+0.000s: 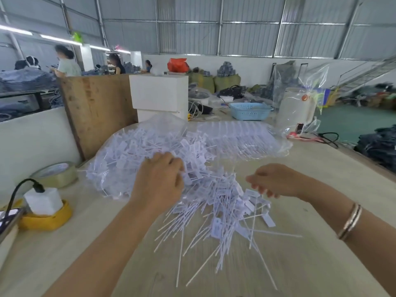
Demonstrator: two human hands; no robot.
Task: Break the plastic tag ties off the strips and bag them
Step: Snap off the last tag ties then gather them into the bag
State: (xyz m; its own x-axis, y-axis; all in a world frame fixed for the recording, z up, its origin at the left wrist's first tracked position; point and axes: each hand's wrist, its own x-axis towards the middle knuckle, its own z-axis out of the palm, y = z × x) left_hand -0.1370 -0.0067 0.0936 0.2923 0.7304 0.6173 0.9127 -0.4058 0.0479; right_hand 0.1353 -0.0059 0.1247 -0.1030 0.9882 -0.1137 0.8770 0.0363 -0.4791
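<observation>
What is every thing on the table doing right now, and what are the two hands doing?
Left hand: fingers curled into the ties at the bag mouth; grip blurred.
Right hand: fingers curled, pinching thin white ties.
Bag: clear, lying on its side, stuffed with ties, mouth open.
Loose ties: heaped on the table, spilling from the bag.
Strips: uncut, in clear plastic behind the pile.
Tape roll: lying flat.
Basket: upright.

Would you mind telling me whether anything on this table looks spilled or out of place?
Yes: loose ties lie scattered over the table in front of the bag, outside it, with stems pointing every way. That fits work in progress; nothing looks damaged.
</observation>
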